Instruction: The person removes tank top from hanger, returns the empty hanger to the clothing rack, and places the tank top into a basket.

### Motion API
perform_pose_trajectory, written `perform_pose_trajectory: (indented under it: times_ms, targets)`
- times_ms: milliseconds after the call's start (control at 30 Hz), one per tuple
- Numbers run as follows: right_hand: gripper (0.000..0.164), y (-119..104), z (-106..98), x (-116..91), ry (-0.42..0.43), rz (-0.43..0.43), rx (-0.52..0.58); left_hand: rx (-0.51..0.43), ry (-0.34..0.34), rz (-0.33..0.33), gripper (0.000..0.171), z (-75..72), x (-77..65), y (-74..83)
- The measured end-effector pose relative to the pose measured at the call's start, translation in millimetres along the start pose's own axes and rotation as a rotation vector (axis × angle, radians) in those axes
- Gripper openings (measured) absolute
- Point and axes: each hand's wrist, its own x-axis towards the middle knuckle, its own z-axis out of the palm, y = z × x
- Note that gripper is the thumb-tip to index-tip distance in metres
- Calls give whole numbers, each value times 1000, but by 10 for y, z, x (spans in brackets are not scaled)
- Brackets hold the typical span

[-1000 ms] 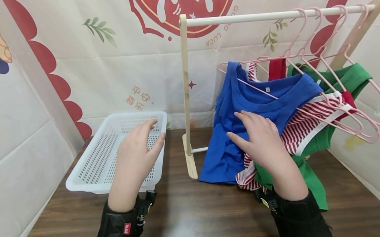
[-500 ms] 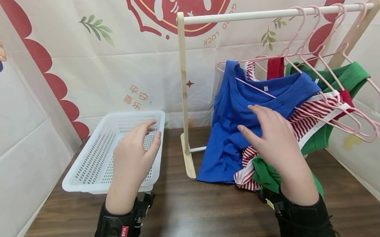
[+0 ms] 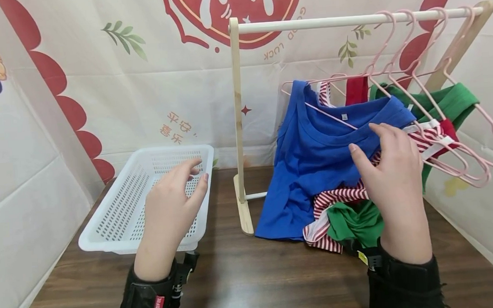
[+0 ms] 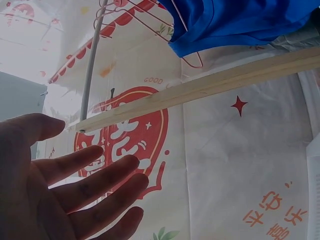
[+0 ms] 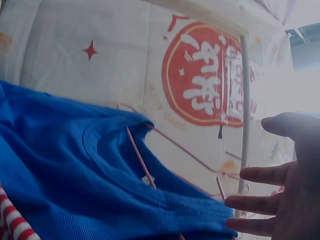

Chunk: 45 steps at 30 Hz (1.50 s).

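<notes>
My left hand (image 3: 167, 202) hovers over the right side of a white perforated plastic basket (image 3: 88, 241), fingers relaxed and holding nothing. My right hand (image 3: 396, 178) is held in front of the clothes, thumb and fingers apart, with nothing in its grasp. Nearest to it is a blue sleeveless top (image 3: 301, 169) on a pink hanger (image 3: 330, 116); whether they touch cannot be told. Beneath the top show a red-and-white striped garment (image 3: 341, 196) and a green garment (image 3: 358, 220). In the right wrist view, the fingertips (image 5: 237, 201) appear beside the top's shoulder edge (image 5: 210, 212).
A rack with a white rail (image 3: 306, 24) and wooden posts (image 3: 238, 112) stands on the brown table (image 3: 244, 279). Several pink hangers hang at its right end, some sticking out toward the front right. A printed cloth backdrop (image 3: 176, 92) closes off the back.
My right hand has moved to the right across the clothes, uncovering more of the blue top and the striped garment. The left hand has stayed almost still over the basket.
</notes>
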Motion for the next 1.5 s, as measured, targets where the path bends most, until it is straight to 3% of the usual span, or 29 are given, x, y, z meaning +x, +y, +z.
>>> perform_pose_trajectory:
  times_ms: [233, 533, 833, 1233, 1500]
  targets:
    - [57, 100, -47, 33, 58, 35, 12, 27, -77, 18, 42, 2, -8, -18]
    - [56, 89, -109, 35, 183, 183, -64, 44, -181, 84, 45, 35, -2, -33]
    - [54, 162, -112, 49, 229, 276, -108, 56, -198, 93, 45, 11, 3, -27]
    - [54, 212, -132, 61, 201, 342, -126, 56, -221, 45, 48, -11, -6, -35]
    - [58, 280, -141, 82, 97, 427, -190, 53, -216, 53, 46, -12, 2, -44]
